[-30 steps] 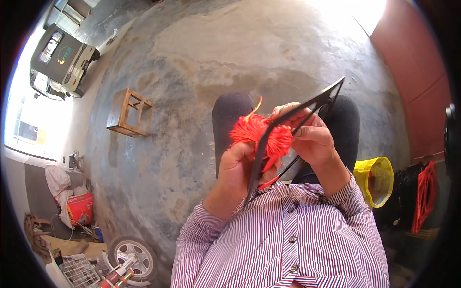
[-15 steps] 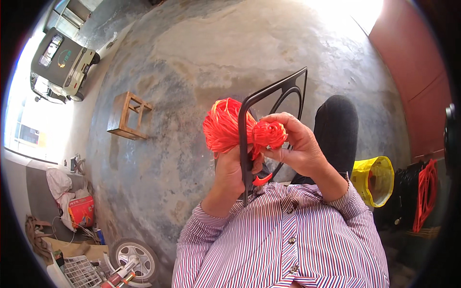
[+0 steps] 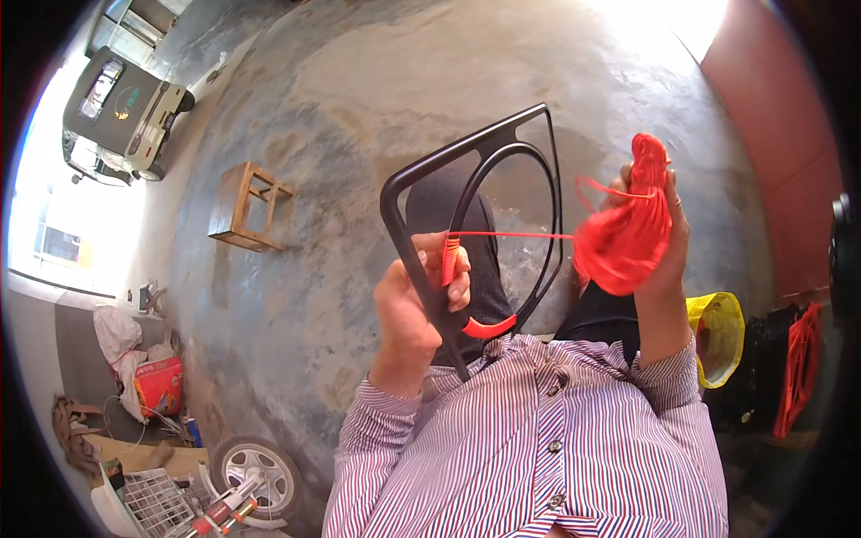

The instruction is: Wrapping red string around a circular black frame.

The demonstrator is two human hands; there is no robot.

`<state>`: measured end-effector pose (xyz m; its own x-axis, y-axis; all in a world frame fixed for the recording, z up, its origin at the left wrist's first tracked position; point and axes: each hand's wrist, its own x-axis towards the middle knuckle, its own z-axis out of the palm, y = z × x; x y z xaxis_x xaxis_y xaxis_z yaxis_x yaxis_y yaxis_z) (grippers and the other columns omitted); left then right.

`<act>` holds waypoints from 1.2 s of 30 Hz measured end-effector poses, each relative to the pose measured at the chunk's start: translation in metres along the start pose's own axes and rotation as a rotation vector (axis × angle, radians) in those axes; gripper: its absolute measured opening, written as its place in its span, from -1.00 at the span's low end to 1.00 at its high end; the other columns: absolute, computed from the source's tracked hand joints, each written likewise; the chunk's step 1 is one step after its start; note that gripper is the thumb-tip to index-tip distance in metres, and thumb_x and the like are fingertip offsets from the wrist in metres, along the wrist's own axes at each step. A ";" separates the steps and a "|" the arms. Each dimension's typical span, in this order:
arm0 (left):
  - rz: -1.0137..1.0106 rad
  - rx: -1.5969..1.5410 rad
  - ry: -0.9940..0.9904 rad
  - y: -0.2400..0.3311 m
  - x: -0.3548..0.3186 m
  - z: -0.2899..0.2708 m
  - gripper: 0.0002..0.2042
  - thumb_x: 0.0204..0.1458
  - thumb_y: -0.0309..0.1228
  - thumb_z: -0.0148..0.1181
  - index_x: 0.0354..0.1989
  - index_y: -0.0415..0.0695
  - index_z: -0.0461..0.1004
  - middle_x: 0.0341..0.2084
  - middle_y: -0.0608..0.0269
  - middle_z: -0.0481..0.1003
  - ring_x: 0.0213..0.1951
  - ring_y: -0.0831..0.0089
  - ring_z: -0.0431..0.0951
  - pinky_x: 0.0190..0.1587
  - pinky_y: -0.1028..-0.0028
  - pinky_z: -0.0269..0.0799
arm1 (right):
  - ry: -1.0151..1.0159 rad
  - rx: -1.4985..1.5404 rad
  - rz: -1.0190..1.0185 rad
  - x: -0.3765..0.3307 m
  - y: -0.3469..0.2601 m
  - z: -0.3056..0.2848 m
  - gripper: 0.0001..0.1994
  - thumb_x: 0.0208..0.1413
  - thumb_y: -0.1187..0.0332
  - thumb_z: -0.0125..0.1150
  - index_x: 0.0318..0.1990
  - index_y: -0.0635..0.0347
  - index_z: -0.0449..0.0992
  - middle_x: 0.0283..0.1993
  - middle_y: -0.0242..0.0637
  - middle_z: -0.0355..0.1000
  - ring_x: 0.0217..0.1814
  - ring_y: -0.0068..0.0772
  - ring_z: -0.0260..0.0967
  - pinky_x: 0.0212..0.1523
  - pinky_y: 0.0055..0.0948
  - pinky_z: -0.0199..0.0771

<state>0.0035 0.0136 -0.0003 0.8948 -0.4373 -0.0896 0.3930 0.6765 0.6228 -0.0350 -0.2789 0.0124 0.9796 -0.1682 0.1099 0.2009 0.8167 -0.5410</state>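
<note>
You hold a black metal frame (image 3: 475, 215) upright over your lap, a squared outline with a curved loop set inside it, and red cord is going onto it. Your left hand (image 3: 417, 300) has its grip closed around the frame's left bar, thumb and fingers pinching a short stretch of wrapped cord (image 3: 450, 260) against it. From there a single taut strand (image 3: 511, 235) runs across the opening to your right hand (image 3: 659, 242), whose grip is closed around a loose bundle of red cord (image 3: 628, 229) raised beside the frame's right edge. A second red wrapped patch (image 3: 489, 327) shows low on the inner loop. By the look of it the winding is at an early stage: two short sections covered, most of the bars bare and most of the cord in the bundle.

Beyond your striped shirt (image 3: 538, 448) lies a stained concrete floor (image 3: 341, 117). A small wooden stool (image 3: 247, 206) stands well to the left. A yellow bag (image 3: 717, 336) sits at your right, with red netting or cord (image 3: 798, 368) hanging past it, though that edge is too dark to be sure. Lower left, a red packet (image 3: 160, 384) lies among cloths, near a wheel (image 3: 260, 471).
</note>
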 end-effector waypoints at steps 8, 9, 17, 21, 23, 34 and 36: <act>-0.131 0.025 -0.036 0.006 0.009 -0.002 -0.63 0.31 -0.19 -0.09 -0.07 -0.28 0.48 -0.55 0.05 0.46 -0.67 0.46 0.29 -0.66 0.49 0.16 | 0.014 -0.351 0.235 -0.019 0.041 -0.008 -0.55 0.32 0.00 0.06 0.00 0.28 0.42 -0.27 -0.30 0.47 -0.34 -0.56 0.44 -0.32 -0.51 0.51; -0.163 0.014 -0.058 0.006 0.009 -0.002 -0.62 0.33 -0.18 -0.10 -0.08 -0.29 0.48 -0.59 0.07 0.45 -0.68 0.47 0.27 -0.68 0.51 0.13 | 0.025 -0.342 0.240 -0.018 0.043 -0.003 -0.58 0.31 0.05 0.11 0.01 0.29 0.42 -0.26 -0.34 0.46 -0.33 -0.64 0.41 -0.31 -0.57 0.50; -0.202 0.036 -0.037 0.001 0.010 0.000 -0.64 0.32 -0.21 -0.06 -0.11 -0.31 0.50 -0.64 0.13 0.42 -0.71 0.51 0.22 -0.70 0.53 0.11 | 0.067 -0.321 0.214 -0.017 0.040 -0.014 -0.61 0.31 0.06 0.11 -0.03 0.26 0.44 -0.28 -0.38 0.47 -0.37 -0.68 0.43 -0.32 -0.61 0.55; -0.231 0.012 -0.043 0.000 0.012 -0.001 -0.65 0.31 -0.22 -0.06 -0.13 -0.30 0.50 -0.65 0.13 0.41 -0.71 0.52 0.21 -0.71 0.54 0.09 | 0.029 -0.320 0.225 -0.018 0.042 -0.014 -0.59 0.30 0.05 0.12 -0.02 0.27 0.44 -0.26 -0.39 0.47 -0.35 -0.68 0.44 -0.33 -0.61 0.55; -0.228 0.003 -0.052 0.001 0.012 0.001 -0.66 0.30 -0.24 -0.06 -0.15 -0.30 0.50 -0.65 0.13 0.41 -0.72 0.52 0.20 -0.72 0.54 0.08 | 0.027 -0.316 0.231 -0.018 0.041 -0.013 -0.58 0.29 0.04 0.14 -0.01 0.27 0.44 -0.26 -0.39 0.47 -0.34 -0.69 0.44 -0.32 -0.61 0.55; -0.369 0.172 -0.068 -0.007 0.010 0.024 -0.63 0.29 -0.24 -0.11 -0.18 -0.36 0.49 -0.59 -0.01 0.49 -0.71 0.50 0.28 -0.69 0.55 0.15 | -0.032 -1.260 -0.020 -0.012 0.054 -0.011 -0.65 0.10 0.17 0.35 -0.19 0.31 0.47 -0.41 -0.08 0.51 -0.37 -0.35 0.52 -0.29 -0.39 0.50; -0.402 0.264 -0.102 -0.011 0.009 0.032 -0.60 0.31 -0.23 -0.12 -0.14 -0.39 0.49 -0.54 -0.09 0.53 -0.70 0.50 0.32 -0.68 0.55 0.18 | -0.047 -1.410 -0.081 -0.006 0.064 -0.011 -0.60 0.08 0.12 0.35 -0.16 0.30 0.46 -0.37 0.02 0.53 -0.34 -0.08 0.56 -0.27 -0.27 0.52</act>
<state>0.0002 -0.0171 0.0171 0.6525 -0.6981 -0.2949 0.6242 0.2745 0.7314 -0.0286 -0.2317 -0.0317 0.9704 -0.1463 0.1923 0.1131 -0.4281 -0.8966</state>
